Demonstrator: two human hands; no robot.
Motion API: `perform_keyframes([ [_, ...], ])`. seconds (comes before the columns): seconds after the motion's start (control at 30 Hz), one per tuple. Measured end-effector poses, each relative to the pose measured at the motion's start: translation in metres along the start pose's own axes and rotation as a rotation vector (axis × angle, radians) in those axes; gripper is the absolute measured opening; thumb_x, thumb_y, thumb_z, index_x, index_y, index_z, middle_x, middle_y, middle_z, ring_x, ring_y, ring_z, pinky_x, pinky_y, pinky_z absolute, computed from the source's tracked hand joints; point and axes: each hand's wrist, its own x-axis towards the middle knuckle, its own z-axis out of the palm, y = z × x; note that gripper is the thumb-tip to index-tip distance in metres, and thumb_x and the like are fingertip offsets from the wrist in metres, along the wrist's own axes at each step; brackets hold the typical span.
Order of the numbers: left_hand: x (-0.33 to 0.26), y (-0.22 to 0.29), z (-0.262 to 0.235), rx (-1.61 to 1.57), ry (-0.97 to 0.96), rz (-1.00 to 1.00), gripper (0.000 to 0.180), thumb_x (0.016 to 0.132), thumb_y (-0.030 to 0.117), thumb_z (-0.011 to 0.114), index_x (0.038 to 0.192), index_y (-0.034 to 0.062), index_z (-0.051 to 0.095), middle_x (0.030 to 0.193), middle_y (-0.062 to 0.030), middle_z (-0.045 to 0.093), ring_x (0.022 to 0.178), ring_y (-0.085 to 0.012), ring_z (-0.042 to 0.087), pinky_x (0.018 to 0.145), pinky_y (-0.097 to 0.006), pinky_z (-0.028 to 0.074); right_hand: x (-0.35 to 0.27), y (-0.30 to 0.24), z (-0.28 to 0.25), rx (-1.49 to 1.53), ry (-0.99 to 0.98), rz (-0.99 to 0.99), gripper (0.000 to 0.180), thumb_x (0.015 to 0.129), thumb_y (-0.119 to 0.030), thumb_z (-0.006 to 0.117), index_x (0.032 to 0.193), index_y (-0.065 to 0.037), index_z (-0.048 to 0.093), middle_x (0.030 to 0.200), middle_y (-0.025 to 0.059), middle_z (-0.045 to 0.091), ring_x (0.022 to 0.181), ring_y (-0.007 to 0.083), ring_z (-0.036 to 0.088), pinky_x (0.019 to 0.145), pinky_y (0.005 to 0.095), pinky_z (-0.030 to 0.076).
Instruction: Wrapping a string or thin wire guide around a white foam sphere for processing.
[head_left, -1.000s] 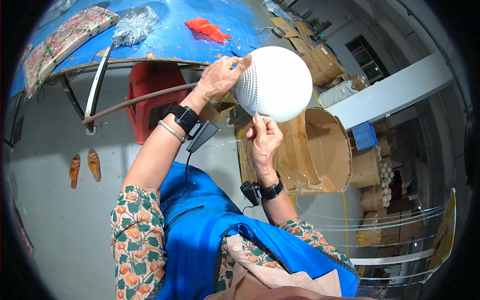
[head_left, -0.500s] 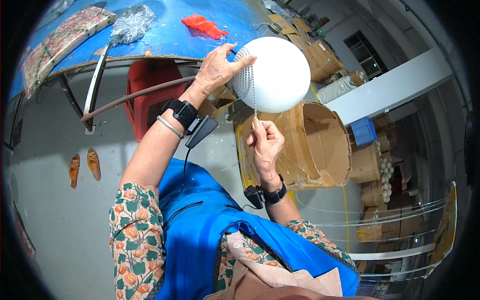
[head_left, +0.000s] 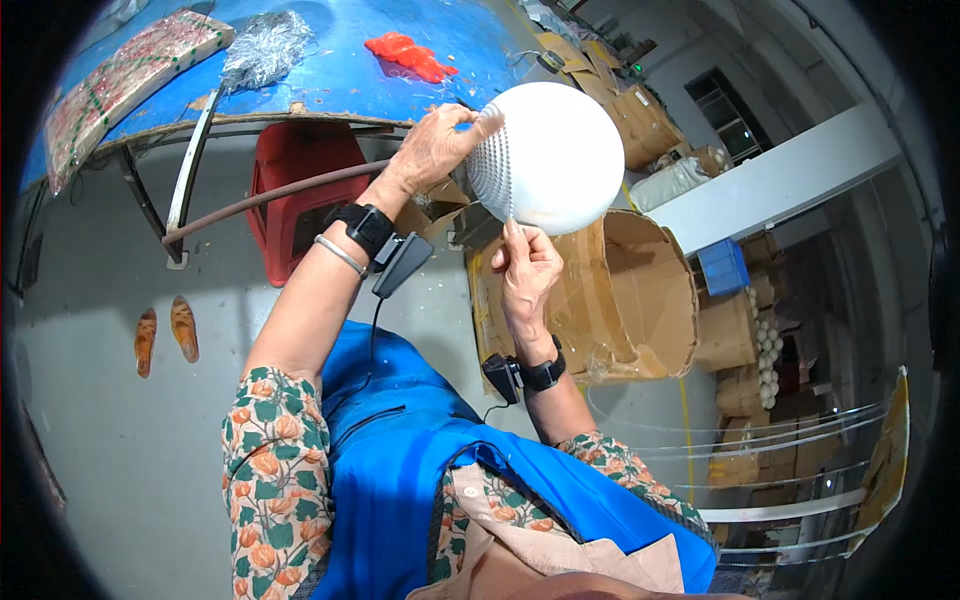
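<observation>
A large white ball stands before me, its left side covered by curved rows of a silvery bead strand. My left hand is at the ball's upper left, with a slightly blurred thumb on the edge of the beaded rows. Its other fingers curl and are partly hidden, gripping at the ball's side. Just below the ball, my right hand pinches the strand between thumb and forefinger. From there the outermost row runs taut up the ball's face.
A blue table carries a red bundle, silver tinsel and a wrapped flat pack. Below it stand a red stool and a brown bar. An open carton sits beyond my right hand; orange shoes lie left.
My right hand has come up against the ball's lower edge, shortening the free strand. My left thumb has shifted along the beads, and the ball sits slightly lower and to the right.
</observation>
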Motion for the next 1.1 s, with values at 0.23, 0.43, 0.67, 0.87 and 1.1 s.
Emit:
perform_keyframes([
  [0.23, -0.003, 0.006, -0.006, 0.09, -0.052, 0.068, 0.083, 0.066, 0.068, 0.056, 0.099, -0.0085, 0.058, 0.099, -0.0215, 0.058, 0.094, -0.0314, 0.054, 0.086, -0.036, 0.042, -0.024, -0.022, -0.006, 0.024, -0.05, 0.015, 0.019, 0.085, -0.015, 0.057, 0.072, -0.002, 0.056, 0.052, -0.0018, 0.05, 0.044, 0.0024, 0.044, 0.041, 0.0165, 0.033],
  [0.43, 0.003, 0.003, -0.002, 0.007, 0.125, 0.033, 0.076, 0.07, 0.065, 0.055, 0.097, -0.0056, 0.06, 0.089, -0.0207, 0.061, 0.086, -0.0299, 0.058, 0.078, -0.036, 0.044, -0.018, -0.015, -0.009, 0.04, -0.036, 0.004, 0.019, 0.085, -0.015, 0.057, 0.072, -0.003, 0.055, 0.051, -0.0018, 0.05, 0.043, 0.0022, 0.044, 0.041, 0.0165, 0.033],
  [0.67, 0.002, 0.005, 0.006, -0.062, 0.189, 0.006, 0.067, 0.072, 0.062, 0.055, 0.088, -0.0029, 0.061, 0.082, -0.019, 0.061, 0.079, -0.0292, 0.059, 0.072, -0.035, 0.045, -0.013, -0.011, -0.002, 0.03, -0.022, 0.039, 0.021, 0.086, -0.017, 0.057, 0.071, -0.003, 0.056, 0.051, -0.0015, 0.05, 0.043, 0.0025, 0.043, 0.041, 0.0165, 0.033],
  [0.87, -0.002, 0.013, 0.004, 0.005, 0.157, -0.026, 0.065, 0.075, 0.062, 0.052, 0.087, -0.0017, 0.062, 0.077, -0.019, 0.061, 0.075, -0.0295, 0.059, 0.068, -0.036, 0.045, -0.004, -0.004, -0.003, 0.03, 0.01, 0.033, 0.022, 0.086, -0.018, 0.056, 0.07, -0.003, 0.055, 0.051, -0.001, 0.049, 0.043, 0.0037, 0.042, 0.042, 0.0172, 0.032],
  [1.1, -0.007, -0.003, 0.004, 0.109, 0.094, 0.25, 0.077, 0.071, 0.064, 0.054, 0.097, -0.0085, 0.058, 0.097, -0.0223, 0.056, 0.102, -0.0319, 0.049, 0.091, -0.036, 0.037, -0.006, -0.004, -0.003, 0.022, 0.002, 0.064, 0.02, 0.086, -0.017, 0.056, 0.072, -0.002, 0.056, 0.051, -0.0015, 0.049, 0.043, 0.0028, 0.043, 0.041, 0.0166, 0.033],
])
